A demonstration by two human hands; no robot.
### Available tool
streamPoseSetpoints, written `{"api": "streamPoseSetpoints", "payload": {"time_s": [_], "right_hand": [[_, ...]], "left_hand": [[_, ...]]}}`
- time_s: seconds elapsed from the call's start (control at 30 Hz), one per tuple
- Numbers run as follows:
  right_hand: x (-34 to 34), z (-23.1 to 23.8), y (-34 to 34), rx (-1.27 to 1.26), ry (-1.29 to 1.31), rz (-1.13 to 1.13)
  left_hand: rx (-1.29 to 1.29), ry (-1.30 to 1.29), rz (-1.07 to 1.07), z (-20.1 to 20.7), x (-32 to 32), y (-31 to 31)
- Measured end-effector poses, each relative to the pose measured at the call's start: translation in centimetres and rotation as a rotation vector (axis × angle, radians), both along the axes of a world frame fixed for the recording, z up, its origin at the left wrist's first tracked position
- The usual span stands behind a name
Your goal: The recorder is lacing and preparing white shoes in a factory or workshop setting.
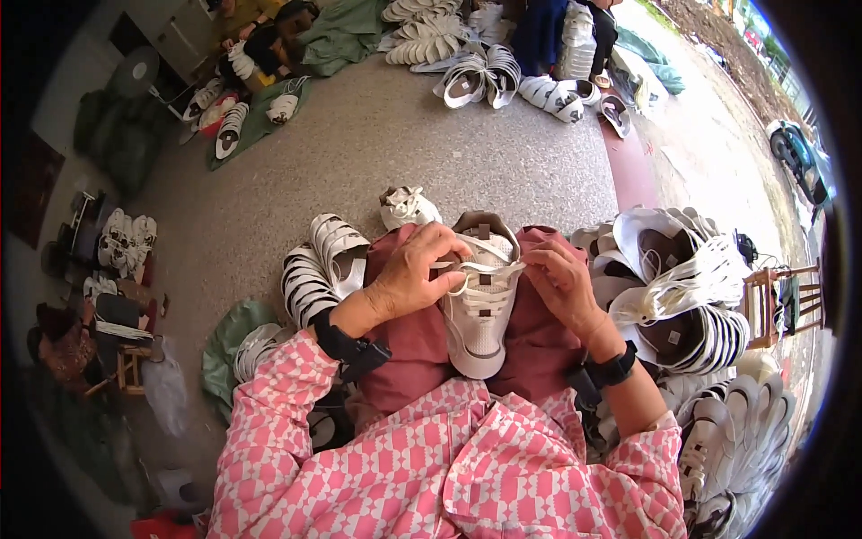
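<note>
A cream and light-grey shoe upper (pixel 475 337) rests between my knees, its toe towards me and its brown-lined opening away from me. White shoelace (pixel 489 268) crosses its upper eyelets. My left hand (pixel 415 269) is closed at the left eyelet edge, thumb and fingers pinching the lace. On the opposite edge, my right hand (pixel 564 280) pinches the lace between thumb and forefinger. The part of the lace inside each pinch is hidden by my fingers. Just beyond my left knee sits another white shoe upper (pixel 409 207) with loose laces.
Nested uppers (pixel 305 274) stand left of my knees. Larger stacks of uppers and a bundle of white laces (pixel 687 289) lie at my right, near a wooden stool (pixel 761 310). Other people sit at the far side and far left, among more shoes and green sacks (pixel 341 36).
</note>
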State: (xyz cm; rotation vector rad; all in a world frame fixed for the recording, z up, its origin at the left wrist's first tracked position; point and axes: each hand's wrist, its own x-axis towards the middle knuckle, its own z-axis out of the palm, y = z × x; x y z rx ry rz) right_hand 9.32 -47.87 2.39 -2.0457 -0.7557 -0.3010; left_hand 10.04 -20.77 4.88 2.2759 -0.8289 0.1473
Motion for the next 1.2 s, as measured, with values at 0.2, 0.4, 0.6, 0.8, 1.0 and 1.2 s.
{"api": "streamPoseSetpoints", "payload": {"time_s": [0.2,0.4,0.6,0.8,1.0,1.2], "right_hand": [[0.5,0.2,1.4,-0.005,-0.136,-0.112],[1.7,-0.4,1.6,-0.26,-0.27,-0.214],[1.3,1.5,0.7,0.534,0.861,0.019],[1.6,1.5,-0.4,0.206,0.707,0.131],[2.6,1.7,-0.3,0.063,0.709,0.09],[3.5,2.3,-2.0,0.204,0.66,0.096]], "left_hand": [[0.032,-0.016,-0.015,-1.0,0.8,0.3],[-0.009,0.249,-0.063,-1.0,2.1,1.0],[-0.217,0.459,-0.153,-1.1,2.2,1.5],[-0.152,0.407,-0.155,-1.5,2.5,1.3],[0.002,0.238,-0.154,-2.2,3.4,0.9],[-0.04,0.229,-0.124,-2.2,3.9,1.5]]}}
